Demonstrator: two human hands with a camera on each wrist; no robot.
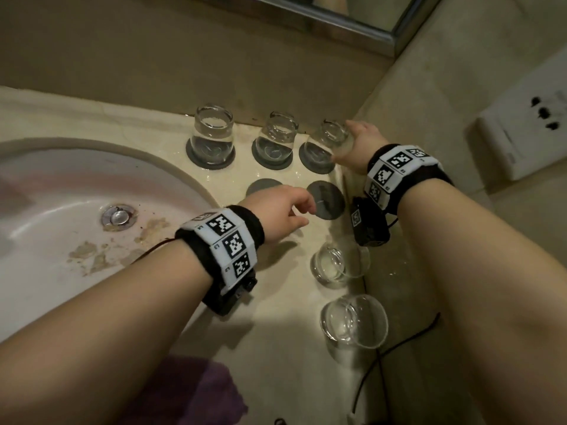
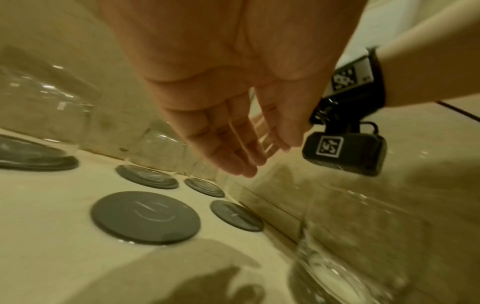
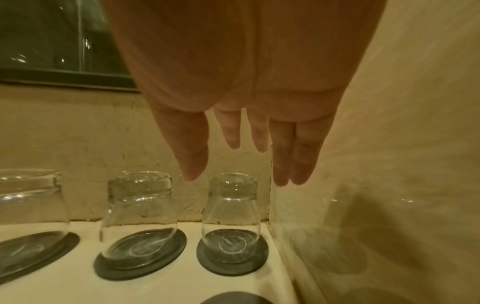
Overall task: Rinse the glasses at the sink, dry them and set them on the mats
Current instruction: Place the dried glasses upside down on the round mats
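Observation:
Three clear glasses stand mouth down on round grey mats along the back wall: left glass (image 1: 211, 133), middle glass (image 1: 276, 138), right glass (image 1: 323, 142) (image 3: 231, 216). My right hand (image 1: 356, 139) (image 3: 233, 164) hangs just above the right glass with straight fingers, holding nothing. Two empty mats (image 1: 260, 185) (image 1: 326, 200) lie in front of them. My left hand (image 1: 302, 210) (image 2: 246, 154) hovers over these mats, fingers relaxed and empty. Two more glasses (image 1: 337, 262) (image 1: 352, 320) stand mouth up on the counter by the right wall.
The sink basin (image 1: 46, 210) lies to the left, its drain plug (image 1: 118, 217) shut. A purple cloth (image 1: 190, 391) lies at the counter's front edge. The side wall with a socket plate (image 1: 521, 127) closes the right. A mirror frame (image 1: 352, 23) runs above the back wall.

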